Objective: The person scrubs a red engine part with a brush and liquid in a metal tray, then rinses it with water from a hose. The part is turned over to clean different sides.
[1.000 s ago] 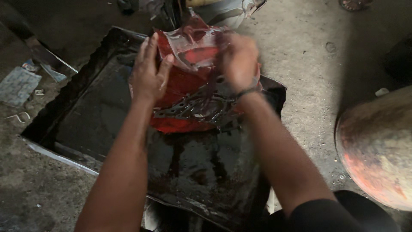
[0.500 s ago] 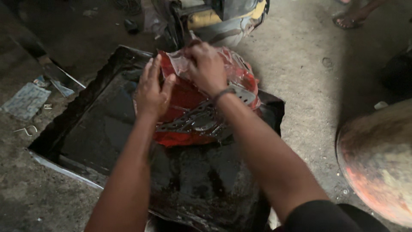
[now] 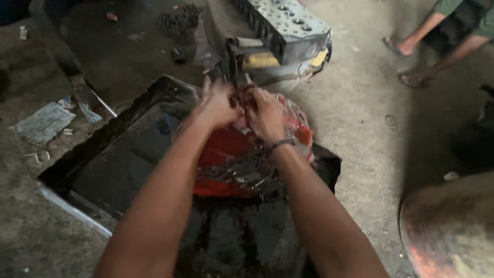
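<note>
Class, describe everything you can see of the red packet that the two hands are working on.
The red packet looks like flat card sealed in clear, glossy, crinkled plastic, with a grey metal-looking gasket showing through. It lies tilted on a black oily tray on the floor. The left hand and right hand grip its far top edge together, bunching the plastic there.
</note>
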